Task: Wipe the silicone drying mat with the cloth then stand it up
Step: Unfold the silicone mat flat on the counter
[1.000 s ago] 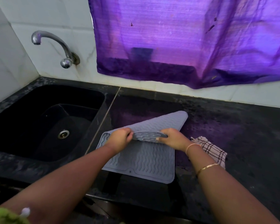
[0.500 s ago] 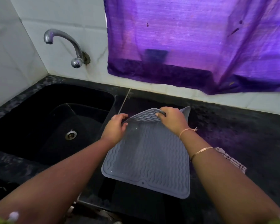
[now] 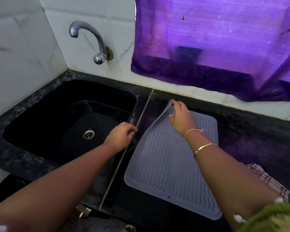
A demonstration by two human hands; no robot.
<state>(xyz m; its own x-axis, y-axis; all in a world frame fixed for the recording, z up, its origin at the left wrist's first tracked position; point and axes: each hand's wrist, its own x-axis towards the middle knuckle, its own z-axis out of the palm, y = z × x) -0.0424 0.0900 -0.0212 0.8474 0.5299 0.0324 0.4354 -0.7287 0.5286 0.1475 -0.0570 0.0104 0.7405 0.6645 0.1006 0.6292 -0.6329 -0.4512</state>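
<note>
The grey silicone drying mat with a wavy ribbed face lies mostly flat on the black counter, right of the sink. Its far left corner is lifted off the counter, pinched by my right hand. My left hand hovers over the seam between sink and counter, off the mat, fingers loosely curled with nothing in them. The checked cloth lies on the counter at the right, partly hidden behind my right forearm.
A black sink with a steel drain fills the left. A chrome tap juts from the white tiled wall. A purple curtain hangs above the counter's back edge. The black counter extends to the right.
The folded mat has been opened out and laid flat. My left hand has let go and moved left toward the sink. My right hand still holds the far left corner.
</note>
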